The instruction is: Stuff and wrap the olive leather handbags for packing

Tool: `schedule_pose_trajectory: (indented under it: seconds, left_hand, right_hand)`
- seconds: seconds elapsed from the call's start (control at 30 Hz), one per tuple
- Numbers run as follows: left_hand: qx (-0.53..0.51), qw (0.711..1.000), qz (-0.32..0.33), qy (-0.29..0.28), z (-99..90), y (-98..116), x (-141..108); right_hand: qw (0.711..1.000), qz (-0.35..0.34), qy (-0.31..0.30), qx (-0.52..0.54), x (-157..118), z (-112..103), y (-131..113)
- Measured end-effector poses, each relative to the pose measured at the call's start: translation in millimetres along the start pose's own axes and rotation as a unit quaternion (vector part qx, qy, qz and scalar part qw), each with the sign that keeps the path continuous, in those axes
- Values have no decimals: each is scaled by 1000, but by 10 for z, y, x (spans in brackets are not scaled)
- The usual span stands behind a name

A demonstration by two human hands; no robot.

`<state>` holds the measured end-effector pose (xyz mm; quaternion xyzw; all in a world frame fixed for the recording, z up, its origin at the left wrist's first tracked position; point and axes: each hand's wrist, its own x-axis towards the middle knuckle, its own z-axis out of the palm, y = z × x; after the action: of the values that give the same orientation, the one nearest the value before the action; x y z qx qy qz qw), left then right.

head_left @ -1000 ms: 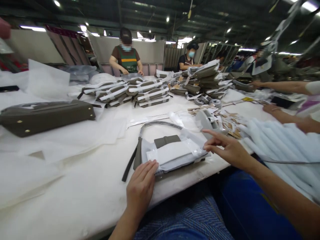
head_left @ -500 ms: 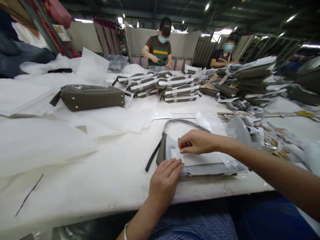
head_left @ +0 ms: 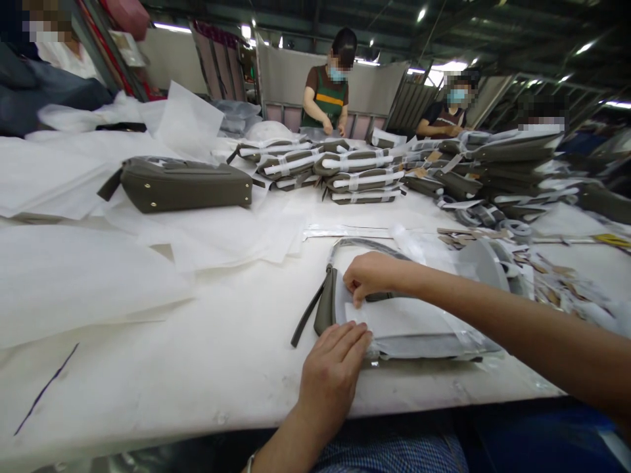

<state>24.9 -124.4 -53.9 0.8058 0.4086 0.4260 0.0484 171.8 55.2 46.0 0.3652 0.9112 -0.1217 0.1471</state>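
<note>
An olive handbag [head_left: 325,303] lies on the white table near its front edge, its front covered by white sheet wrapping [head_left: 409,320] and clear tape. Its handle [head_left: 365,243], wrapped too, arches away at the back. My left hand [head_left: 335,361] rests flat on the bag's near left corner, fingers extended together. Above the wrapping's left part, my right hand [head_left: 372,277] is closed with its fingertips pointing down at the sheet; whether anything small is between them is hidden.
Another olive bag [head_left: 187,185] lies at the back left by white sheets [head_left: 79,276]. Wrapped bags [head_left: 365,179] are stacked behind. A grey tape dispenser [head_left: 486,263] and scattered tags [head_left: 557,282] are at right. Two people in masks stand across the table.
My right hand has shifted slightly left and down over the wrapping, its fingertips now pressed toward the sheet. My left hand stays on the corner. The view has shifted a little.
</note>
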Motion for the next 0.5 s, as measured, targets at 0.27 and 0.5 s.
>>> schedule_pose_trajectory:
  seconds: [0.27, 0.5]
  left_hand:
    - [15, 999, 23, 28, -22, 27, 8]
    - [13, 1000, 24, 1, -60, 39, 33]
  right_hand:
    - [990, 86, 56, 99, 137, 98, 611]
    - [970, 30, 96, 222, -391, 391, 223]
